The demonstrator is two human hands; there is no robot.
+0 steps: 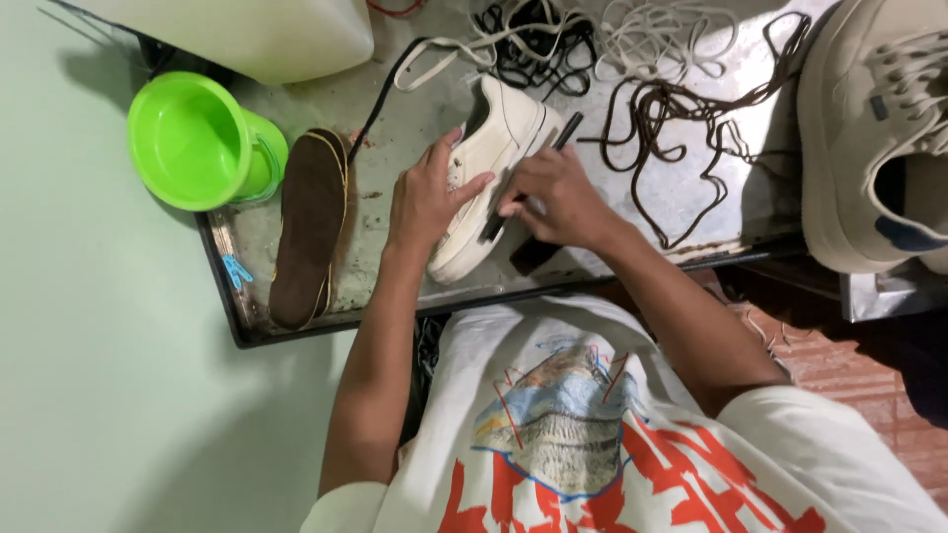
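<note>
A cream-white sneaker (494,148) lies on its side on a worn metal tray (415,118). My left hand (427,192) grips the shoe's upper edge and steadies it. My right hand (558,197) is closed around a thin black tool (553,148) with a dark handle, laid along the shoe's side near the sole. A brown insole (308,227) lies flat to the left of the shoe.
A bright green plastic cup (197,143) sits at the tray's left corner. Black, white and brown laces (681,109) are tangled at the back. A beige sneaker (879,128) stands at the right. A white container (257,30) is at the top left.
</note>
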